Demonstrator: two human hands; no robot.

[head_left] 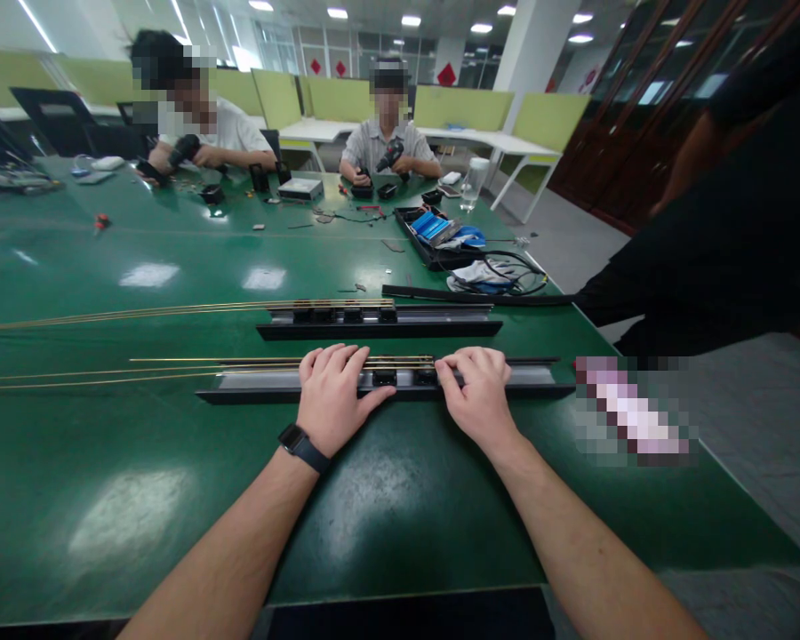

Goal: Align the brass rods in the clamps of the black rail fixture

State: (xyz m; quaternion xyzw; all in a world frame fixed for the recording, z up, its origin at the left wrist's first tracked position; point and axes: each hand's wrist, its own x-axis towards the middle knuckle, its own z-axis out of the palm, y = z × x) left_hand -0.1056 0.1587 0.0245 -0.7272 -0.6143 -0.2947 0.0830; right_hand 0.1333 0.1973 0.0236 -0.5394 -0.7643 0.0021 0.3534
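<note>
My left hand (pixel 335 400) straddles a long black-and-silver metal channel (pixel 421 395), my right hand (pixel 478 391) touches thin golden rods (pixel 404 364); I can't tell either's grip.

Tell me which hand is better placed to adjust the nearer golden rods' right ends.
Probably the right hand: its fingers are by the right ends of these golden rods and the rightmost black block. The left hand is farther left along the near rail.

Green surface (pixel 366 524) with whitish glare; near rail (pixel 240 397) and far rail (pixel 380 331) black outside, silvery grey within; brassy gold rods (pixel 404 363); black blocks (pixel 385 377); black watch (pixel 293 437) on a dark strap (pixel 313 455); bright blue part (pixel 433 228) in a black tray (pixel 450 260); yellow-green partitions (pixel 463 108); red wall diamonds (pixel 446 74)
</note>
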